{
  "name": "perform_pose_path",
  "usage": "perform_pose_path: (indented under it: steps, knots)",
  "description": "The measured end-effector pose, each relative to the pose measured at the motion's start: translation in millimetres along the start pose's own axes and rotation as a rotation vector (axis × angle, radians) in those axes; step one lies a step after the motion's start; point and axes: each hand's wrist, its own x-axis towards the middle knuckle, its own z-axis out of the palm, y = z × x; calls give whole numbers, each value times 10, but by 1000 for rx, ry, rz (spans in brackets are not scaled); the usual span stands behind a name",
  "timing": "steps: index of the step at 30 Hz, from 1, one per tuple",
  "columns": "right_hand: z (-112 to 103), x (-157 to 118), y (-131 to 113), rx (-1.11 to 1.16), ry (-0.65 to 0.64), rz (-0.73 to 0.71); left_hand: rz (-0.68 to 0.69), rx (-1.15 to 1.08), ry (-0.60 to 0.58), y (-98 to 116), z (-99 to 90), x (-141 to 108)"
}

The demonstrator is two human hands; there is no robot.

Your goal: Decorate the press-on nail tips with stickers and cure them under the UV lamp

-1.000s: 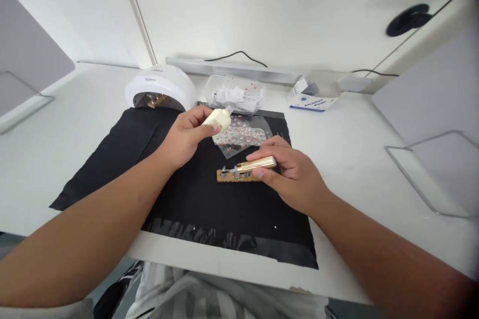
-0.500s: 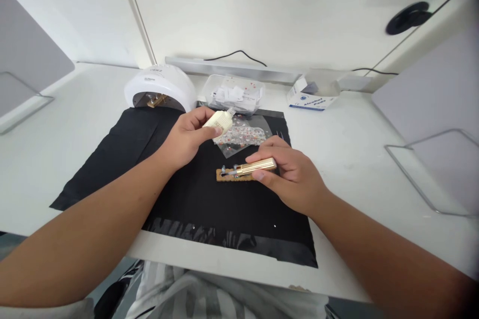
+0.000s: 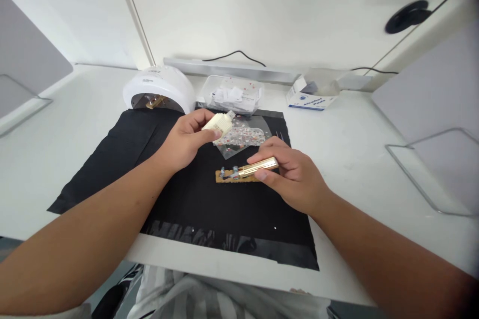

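Observation:
My left hand (image 3: 190, 137) grips a pale yellow nail polish bottle (image 3: 217, 126), tilted, with its neck uncapped and pointing up to the right. In my right hand (image 3: 286, 169) is a gold-handled polish brush (image 3: 259, 166), its bristles pointing left and down. The brush tip is over the left part of a tan strip (image 3: 220, 178) that bears small bluish pieces (image 3: 235, 169); whether it touches cannot be made out. My right hand hides the strip's right end. The strip lies on a black mat (image 3: 224, 214).
Behind my hands lies a clear sheet of small decorations (image 3: 245, 135). A white nail lamp (image 3: 159, 84) with a gold item inside stands back left. A clear tub of papers (image 3: 234, 95) and an alcohol pads box (image 3: 312, 97) stand at the back. Tweezers (image 3: 280, 135) lie beyond my right hand.
The brush tip has shifted slightly along the strip, and its handle has moved a little to the right. My left hand keeps the bottle in nearly the same place.

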Motion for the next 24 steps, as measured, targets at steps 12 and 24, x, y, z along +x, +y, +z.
perform_pose_path:
  steps: [12, 24]
  knots:
    - [-4, 1, 50, 10, 69, 128, -9, -12, 12, 9, -15, 2]
    - [12, 20, 41, -41, 95, 156, -20, 12, 11, 23, 4, -7]
